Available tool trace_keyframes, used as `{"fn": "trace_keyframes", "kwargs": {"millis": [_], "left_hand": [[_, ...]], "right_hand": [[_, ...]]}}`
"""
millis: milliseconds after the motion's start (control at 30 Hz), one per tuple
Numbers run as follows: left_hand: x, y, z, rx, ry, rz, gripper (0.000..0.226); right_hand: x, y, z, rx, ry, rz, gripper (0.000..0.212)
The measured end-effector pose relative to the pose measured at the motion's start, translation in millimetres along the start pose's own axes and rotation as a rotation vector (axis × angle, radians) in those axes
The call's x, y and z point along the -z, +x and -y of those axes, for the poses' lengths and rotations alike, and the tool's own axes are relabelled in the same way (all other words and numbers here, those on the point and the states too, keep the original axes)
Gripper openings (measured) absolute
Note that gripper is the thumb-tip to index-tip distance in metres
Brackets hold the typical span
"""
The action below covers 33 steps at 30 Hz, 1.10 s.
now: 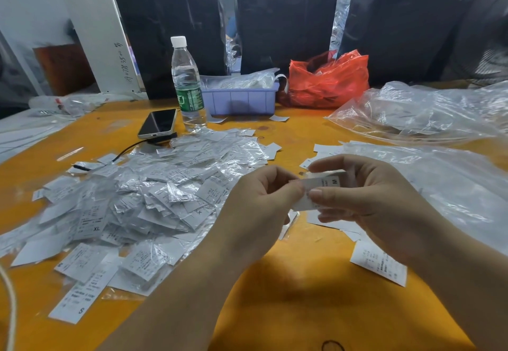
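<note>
Both hands are held just above the orange table, in the middle of the view and a little to the right. By the left hand the left end of a small white label is pinched between thumb and forefinger, and the other fingers are curled in under it. By the right hand the right part of the same label is pinched between thumb and forefinger, with the remaining fingers bent loosely below. The label is kept in the air between the two hands, and a letter M is printed on its right side.

At the far left edge a white cord is seen on the table. Next to it a big pile of labels is spread, many of them packed in thin clear sleeves; the sizes S and XL can be read on some. Behind the pile a phone is laid with its dark screen up, and a black cable is seen beside it. Just right of the phone a water bottle with a white cap is stood upright. A purple tray is placed to its right, then a red bag. On the right side clear plastic bags are spread, and some loose labels are laid flat below the right hand.
</note>
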<state>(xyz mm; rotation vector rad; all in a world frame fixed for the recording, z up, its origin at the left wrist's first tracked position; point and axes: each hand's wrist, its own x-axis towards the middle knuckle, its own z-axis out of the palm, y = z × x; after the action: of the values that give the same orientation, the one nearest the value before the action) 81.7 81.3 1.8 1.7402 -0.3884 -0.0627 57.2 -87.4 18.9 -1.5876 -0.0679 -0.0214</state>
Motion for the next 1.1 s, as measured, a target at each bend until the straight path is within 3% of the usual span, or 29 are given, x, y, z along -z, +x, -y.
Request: {"fn": "trace_keyframes", "kwargs": {"millis": [433, 567, 700, 900, 1100], "left_hand": [[3.6, -0.6, -0.4, -0.033, 0.0, -0.008, 0.01], [3.0, 0.3, -0.1, -0.01, -0.022, -0.003, 0.009], [3.3, 0.1, -0.5, 0.004, -0.082, 0.05, 0.006], [4.5, 1.5, -0.5, 0.066, -0.112, 0.128, 0.011], [8.3, 5.8, 0.9, 0.092, -0.069, -0.01, 0.013]], "right_hand": [[1.5, 1.8, -1.5, -0.042, 0.035, -0.003, 0.049], [0.7, 1.7, -2.1, -0.045, 0.021, -0.001, 0.04], [-2.7, -1.6, -2.0, -0.033, 0.01, -0.001, 0.052], [-0.8, -1.8, -1.4, -0.039, 0.004, 0.05, 0.055], [2.0, 0.6, -0.1, -0.063, -0.109, 0.063, 0.056]]}}
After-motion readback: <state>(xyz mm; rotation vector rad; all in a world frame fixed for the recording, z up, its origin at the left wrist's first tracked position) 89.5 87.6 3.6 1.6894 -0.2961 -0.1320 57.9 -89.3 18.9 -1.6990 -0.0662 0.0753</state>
